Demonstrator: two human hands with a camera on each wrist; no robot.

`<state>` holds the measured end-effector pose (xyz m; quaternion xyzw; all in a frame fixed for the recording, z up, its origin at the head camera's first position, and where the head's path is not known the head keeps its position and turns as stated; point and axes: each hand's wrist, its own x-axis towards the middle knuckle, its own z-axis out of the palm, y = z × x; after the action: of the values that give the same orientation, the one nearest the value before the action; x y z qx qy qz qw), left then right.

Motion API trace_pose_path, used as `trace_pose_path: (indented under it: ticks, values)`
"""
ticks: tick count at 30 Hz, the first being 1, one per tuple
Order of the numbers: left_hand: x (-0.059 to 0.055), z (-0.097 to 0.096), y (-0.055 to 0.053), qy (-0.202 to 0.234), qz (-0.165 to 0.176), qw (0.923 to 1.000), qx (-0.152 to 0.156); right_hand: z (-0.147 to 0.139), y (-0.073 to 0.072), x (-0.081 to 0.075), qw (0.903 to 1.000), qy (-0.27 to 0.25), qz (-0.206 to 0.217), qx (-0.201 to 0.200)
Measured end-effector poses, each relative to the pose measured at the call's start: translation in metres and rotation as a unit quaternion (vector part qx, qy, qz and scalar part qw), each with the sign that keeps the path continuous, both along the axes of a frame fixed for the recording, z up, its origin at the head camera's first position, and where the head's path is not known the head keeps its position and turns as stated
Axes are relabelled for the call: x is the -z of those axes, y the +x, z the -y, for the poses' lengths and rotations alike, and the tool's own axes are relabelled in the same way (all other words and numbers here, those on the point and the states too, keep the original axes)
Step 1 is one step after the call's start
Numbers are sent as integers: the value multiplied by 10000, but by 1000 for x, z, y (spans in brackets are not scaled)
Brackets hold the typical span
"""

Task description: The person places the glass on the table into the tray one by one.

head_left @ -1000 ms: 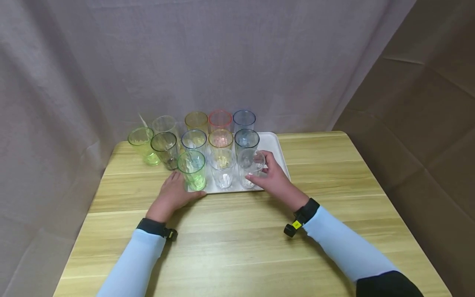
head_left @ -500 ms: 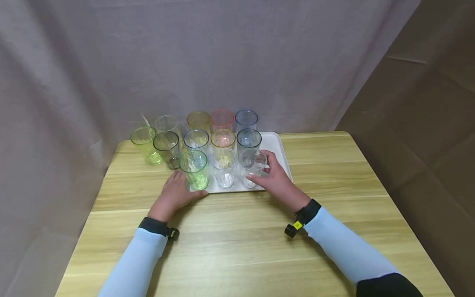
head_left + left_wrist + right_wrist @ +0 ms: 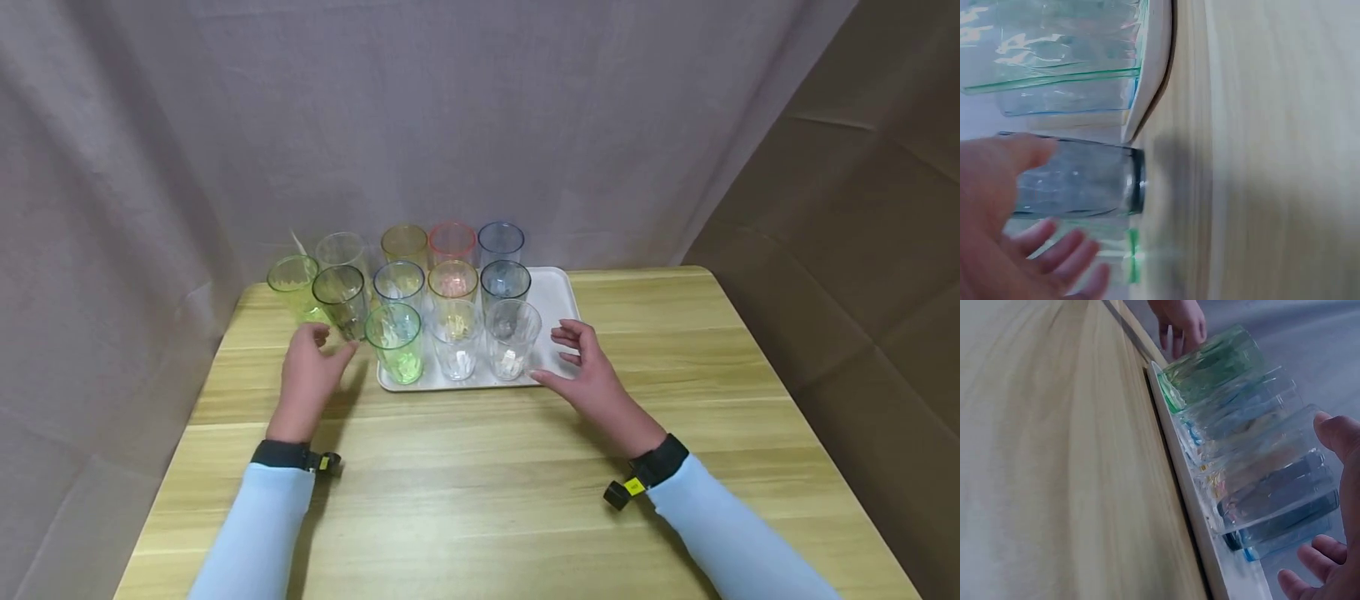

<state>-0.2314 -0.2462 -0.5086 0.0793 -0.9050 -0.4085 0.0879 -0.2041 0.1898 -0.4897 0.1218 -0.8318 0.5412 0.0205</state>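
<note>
My left hand has its thumb and fingers spread around the near side of a dark grey glass tumbler, which stands on the table left of the tray. In the left wrist view the thumb overlaps that grey tumbler, with the fingers loosely bent and apart. My right hand hovers by the tray's right side, empty, fingers parted. Just left of it stands a clear tumbler in the front row of the white tray. Another clear tumbler and a green one share that row.
Behind the front row, blue-rimmed, amber-rimmed and dark-blue tumblers stand close together, with yellow, red and blue ones farther back. A yellow-green tumbler and a clear one stand left of the tray. Grey cloth hangs behind the table.
My right hand has let go of the front-right clear tumbler and drawn back to the right. My left hand has left the tray's front-left corner and moved left to the grey tumbler.
</note>
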Motion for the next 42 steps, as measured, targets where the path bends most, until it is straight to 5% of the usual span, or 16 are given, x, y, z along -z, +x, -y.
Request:
trace_pose_path:
  ticks: [5, 9, 18, 24, 33, 38, 42]
  values:
    - [7, -10, -20, 911, -705, 9906, -739, -6, 9, 5, 9999, -109, -77, 33]
    - [11, -18, -32, 1034, -1037, 9839, -1027, -8, 16, 9, 9997, -222, -57, 9]
    - [10, -20, -32, 1095, -1081, 9802, -1247, -12, 24, 13, 9995, -312, 76, 44]
    - [-1, -11, -10, 1233, -1036, 9815, -1035, -19, 28, 13, 9991, -426, 15, 80]
    - [-15, 15, 37, 1294, -860, 9874, -315, -29, 35, 9, 9994, -334, -9, 74]
    - [-20, 28, 67, 961, -658, 9925, 377, -31, 40, 7, 9996, -294, -38, -6]
    - [-24, 28, 84, 689, -655, 9885, 1172, -25, 51, -8, 9992, -350, -121, -154]
